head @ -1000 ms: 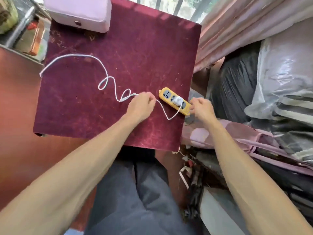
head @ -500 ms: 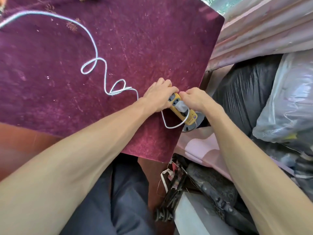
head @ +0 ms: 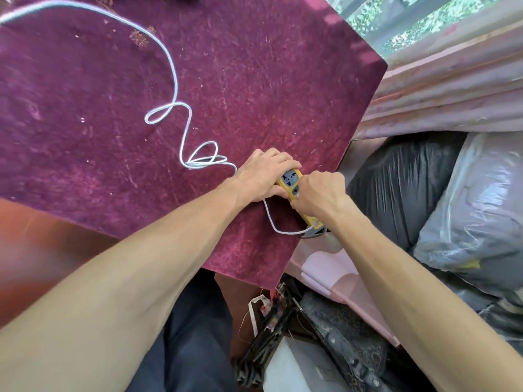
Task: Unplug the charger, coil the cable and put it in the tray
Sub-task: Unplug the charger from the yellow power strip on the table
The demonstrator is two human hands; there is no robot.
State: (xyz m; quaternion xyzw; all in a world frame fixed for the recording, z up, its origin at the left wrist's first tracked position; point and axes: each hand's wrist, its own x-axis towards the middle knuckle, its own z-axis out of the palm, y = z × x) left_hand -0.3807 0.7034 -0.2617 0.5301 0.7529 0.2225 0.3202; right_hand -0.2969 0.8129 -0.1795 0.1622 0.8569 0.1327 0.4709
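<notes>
A yellow power strip point(head: 291, 179) lies near the right edge of the maroon cloth-covered table point(head: 254, 80). My left hand point(head: 261, 174) presses down on its far end, fingers wrapped over it. My right hand point(head: 318, 190) is closed over the middle of the strip, where the white charger was; the charger itself is hidden under the fingers. A white cable point(head: 175, 89) runs from under my hands in loops across the cloth to the upper left and out of view. A short loop of the cable point(head: 271, 222) curves below the strip. No tray is in view.
Pink curtains point(head: 452, 80) hang to the right of the table. Black and clear plastic bags point(head: 424, 188) are piled at the right. A pink cloth point(head: 334, 267) and dark clutter point(head: 325, 335) lie below the table's corner. My dark trousers point(head: 198, 321) show at the bottom.
Both hands moved onto the power strip: the left left the cable and clamped the strip, the right closed over the charger. The camera moved closer, so the pink box left the view.
</notes>
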